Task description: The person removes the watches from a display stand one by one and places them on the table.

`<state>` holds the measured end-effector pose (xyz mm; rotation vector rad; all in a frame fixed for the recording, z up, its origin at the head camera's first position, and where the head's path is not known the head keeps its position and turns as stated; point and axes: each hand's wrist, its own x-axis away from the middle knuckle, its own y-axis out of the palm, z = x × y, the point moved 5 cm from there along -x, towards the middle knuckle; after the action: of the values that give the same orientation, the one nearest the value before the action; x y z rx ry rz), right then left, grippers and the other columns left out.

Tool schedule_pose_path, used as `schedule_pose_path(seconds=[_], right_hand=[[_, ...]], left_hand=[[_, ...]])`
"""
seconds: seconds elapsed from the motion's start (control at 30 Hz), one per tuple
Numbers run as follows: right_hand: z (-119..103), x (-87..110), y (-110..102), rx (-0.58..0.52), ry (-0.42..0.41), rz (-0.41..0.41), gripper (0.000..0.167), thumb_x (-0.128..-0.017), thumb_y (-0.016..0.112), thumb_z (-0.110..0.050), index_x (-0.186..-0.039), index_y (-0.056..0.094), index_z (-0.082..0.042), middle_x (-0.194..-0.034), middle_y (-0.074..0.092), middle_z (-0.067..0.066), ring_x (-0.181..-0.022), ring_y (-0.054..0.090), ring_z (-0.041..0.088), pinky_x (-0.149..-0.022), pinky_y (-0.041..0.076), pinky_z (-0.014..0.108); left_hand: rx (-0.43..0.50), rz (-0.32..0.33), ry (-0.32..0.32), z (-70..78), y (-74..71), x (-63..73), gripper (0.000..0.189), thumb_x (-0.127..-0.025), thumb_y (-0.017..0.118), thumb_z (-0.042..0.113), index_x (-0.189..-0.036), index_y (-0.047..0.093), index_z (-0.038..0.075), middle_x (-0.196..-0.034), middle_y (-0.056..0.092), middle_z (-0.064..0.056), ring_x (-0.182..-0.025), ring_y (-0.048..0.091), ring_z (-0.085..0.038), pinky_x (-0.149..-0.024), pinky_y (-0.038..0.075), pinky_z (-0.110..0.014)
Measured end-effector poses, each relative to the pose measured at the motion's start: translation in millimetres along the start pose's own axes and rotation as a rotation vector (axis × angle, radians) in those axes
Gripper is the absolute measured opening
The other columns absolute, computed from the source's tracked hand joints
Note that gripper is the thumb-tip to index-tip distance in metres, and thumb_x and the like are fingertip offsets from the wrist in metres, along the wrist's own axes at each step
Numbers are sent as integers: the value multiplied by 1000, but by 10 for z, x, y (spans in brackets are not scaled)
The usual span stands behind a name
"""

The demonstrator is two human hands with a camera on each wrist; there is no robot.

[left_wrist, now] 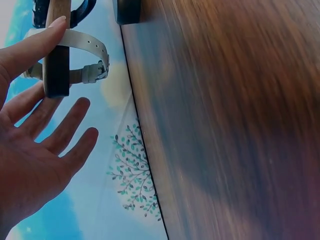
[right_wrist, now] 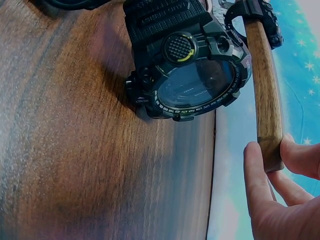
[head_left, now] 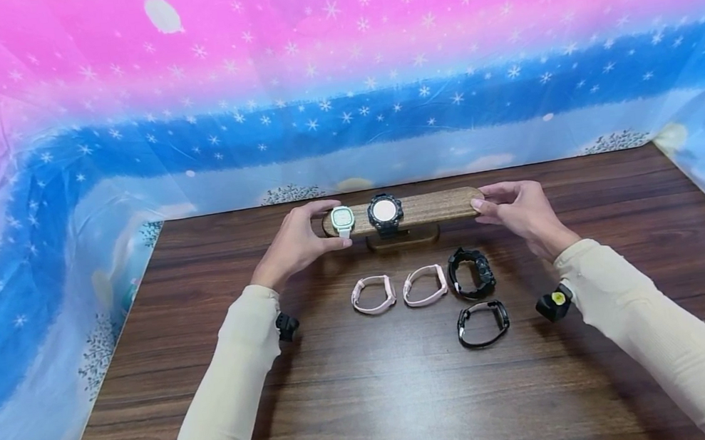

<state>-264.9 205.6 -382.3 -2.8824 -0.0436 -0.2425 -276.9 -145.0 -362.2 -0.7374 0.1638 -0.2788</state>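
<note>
A wooden watch stand (head_left: 438, 207) has a horizontal bar over a small base (head_left: 402, 240). At its left end my left hand (head_left: 297, 244) grips the bar, thumb on the near side in the left wrist view. My right hand (head_left: 519, 213) pinches the right end between thumb and fingers. Close to the left hand, a pale watch (head_left: 342, 219) is strapped round the bar, its buckled strap (left_wrist: 90, 42) hanging as a loop. Beside it on the bar is a black round-faced watch (head_left: 384, 211). The right wrist view shows the bar (right_wrist: 265, 90) end between the fingertips.
In front of the stand, two pale pink bands (head_left: 373, 295) (head_left: 425, 286) lie on the wooden table (head_left: 373, 418). To their right are a chunky black watch (head_left: 471, 273) and a slim black band (head_left: 482, 324). A snowflake-patterned cloth (head_left: 343, 128) hangs behind the table.
</note>
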Motion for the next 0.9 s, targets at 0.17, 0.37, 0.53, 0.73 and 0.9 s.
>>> schedule_pose_path(seconds=[0.17,0.37,0.53,0.73,0.9], right_hand=[[7,-3,0,2,4,0,54,-98,70,-18,-143,50,4,-135,52,18,-98,73,18,-104,50,30],[8,-3,2,-1,15,-7,55,-98,70,-18,-144,49,4,-140,50,21,-97,74,17,-110,46,35],[7,4,-4,-3,36,-15,57,-97,71,-18,-145,48,2,-144,48,22,-94,74,13,-119,34,43],[2,4,-4,-11,43,-19,57,-98,70,-17,-146,47,2,-145,47,23,-99,73,17,-120,33,44],[1,3,-1,-11,47,-22,57,-98,70,-17,-146,47,2,-146,47,23,-103,72,19,-120,33,43]], left_hand=[[-10,0,-19,-38,-43,34,74,-77,90,18,-143,57,11,-147,54,-10,-140,43,-32,-119,32,-53],[-34,18,-17,-74,-106,82,70,-79,90,22,-141,58,13,-141,58,-11,-131,51,-33,-112,41,-52],[-40,35,-19,-108,-148,123,68,-80,89,21,-141,59,11,-139,59,-13,-128,53,-34,-111,43,-53],[-75,47,-32,-149,-203,199,69,-82,87,22,-143,57,10,-144,56,-13,-133,49,-34,-114,39,-54],[-111,68,-14,-136,-250,277,67,-81,88,21,-140,59,8,-142,58,-15,-133,50,-35,-113,40,-53]])
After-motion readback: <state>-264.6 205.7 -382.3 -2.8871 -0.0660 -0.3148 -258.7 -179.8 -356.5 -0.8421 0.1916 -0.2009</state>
